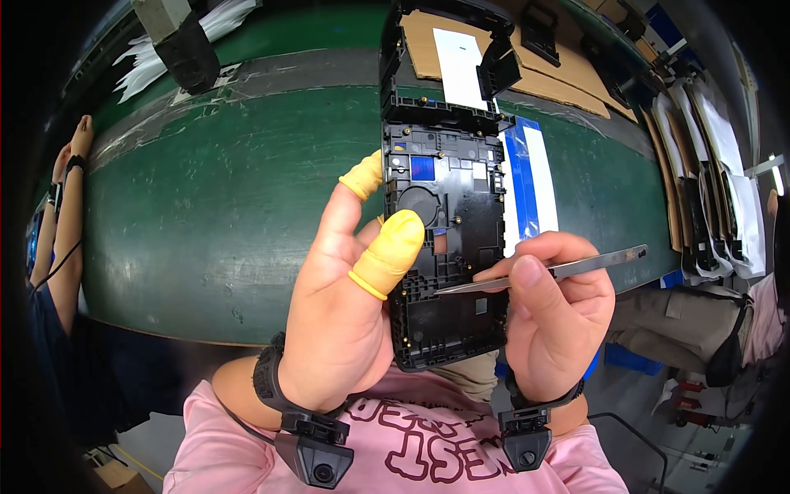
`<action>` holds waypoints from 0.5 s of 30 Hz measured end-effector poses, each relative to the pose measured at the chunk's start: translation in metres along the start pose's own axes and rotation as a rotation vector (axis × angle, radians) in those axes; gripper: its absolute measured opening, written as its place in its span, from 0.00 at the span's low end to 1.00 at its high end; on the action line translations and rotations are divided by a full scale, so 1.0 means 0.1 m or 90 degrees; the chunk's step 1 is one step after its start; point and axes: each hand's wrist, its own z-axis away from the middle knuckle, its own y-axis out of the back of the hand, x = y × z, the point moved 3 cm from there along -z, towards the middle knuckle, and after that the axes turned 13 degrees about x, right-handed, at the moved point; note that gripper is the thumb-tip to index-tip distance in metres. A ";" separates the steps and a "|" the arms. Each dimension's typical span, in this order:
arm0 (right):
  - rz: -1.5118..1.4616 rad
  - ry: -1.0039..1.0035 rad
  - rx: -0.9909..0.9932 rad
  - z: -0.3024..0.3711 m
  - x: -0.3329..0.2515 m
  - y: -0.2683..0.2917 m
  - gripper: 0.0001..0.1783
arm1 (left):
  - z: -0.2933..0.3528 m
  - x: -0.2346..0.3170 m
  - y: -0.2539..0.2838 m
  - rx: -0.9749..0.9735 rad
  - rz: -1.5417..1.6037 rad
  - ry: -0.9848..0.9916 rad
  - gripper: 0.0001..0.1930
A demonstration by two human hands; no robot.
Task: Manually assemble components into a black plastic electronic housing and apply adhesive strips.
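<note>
A long black plastic housing (444, 329), with ribs, small brass-coloured inserts and cut-outs, stands upright before me. My left hand (337, 305) grips its left edge, the thumb over the front and other fingers partly hidden behind. A yellow finger cot (388, 253) covers that thumb, and another is on a finger at the edge. Between thumb and fingers my right hand (559, 317) pinches metal tweezers (605, 259). Their pointed end reaches left across the lower part of the housing; whether it touches the plastic I cannot tell.
Beneath lies a green-topped table (206, 206). Cardboard sheets (568, 78) and a blue-and-white strip (527, 181) lie behind the housing. Upright folders (708, 173) stand at the right. Another person's arm (70, 206) rests at the far left.
</note>
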 end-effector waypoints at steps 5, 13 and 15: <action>0.003 0.009 -0.014 -0.02 0.00 0.00 0.09 | 0.02 0.02 0.01 0.008 -0.059 0.008 0.36; 0.047 0.008 0.129 -0.07 -0.02 0.45 0.10 | 0.01 0.14 0.07 0.062 -0.130 -0.108 0.44; 0.159 -0.009 0.179 -0.02 0.07 0.57 0.09 | -0.03 0.18 0.12 0.043 -0.039 -0.116 0.40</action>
